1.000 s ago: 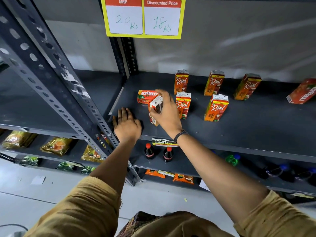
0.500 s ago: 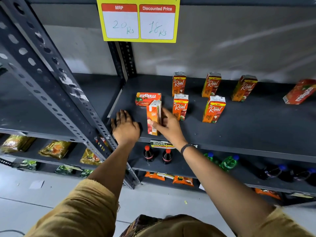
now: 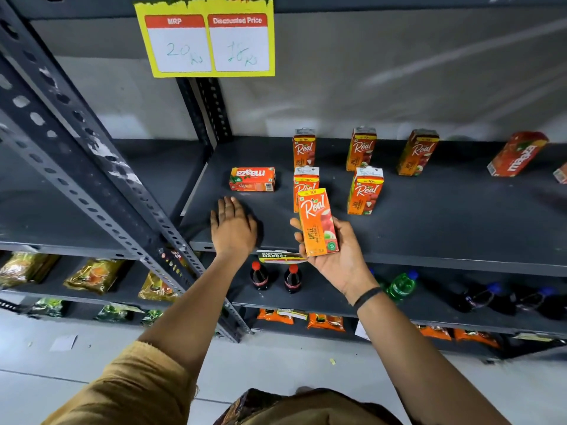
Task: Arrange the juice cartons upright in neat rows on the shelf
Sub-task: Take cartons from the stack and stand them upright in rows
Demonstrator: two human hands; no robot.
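While left hand (image 3: pixel 233 230) lies flat, open on shelf (image 3: pixel 445 234), right hand (image 3: pixel 333 253) cradles Real carton (image 3: pixel 317 223), long axis near-upright, top tilted left.

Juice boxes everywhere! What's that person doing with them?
A person is tidying juice cartons on a grey shelf. Their right hand holds a Real apple carton up by the shelf's front edge, label facing them. Their left hand rests flat on the shelf. Five Real cartons stand upright in two rows behind. A Maaza carton lies on its side, and another leans at the far right.
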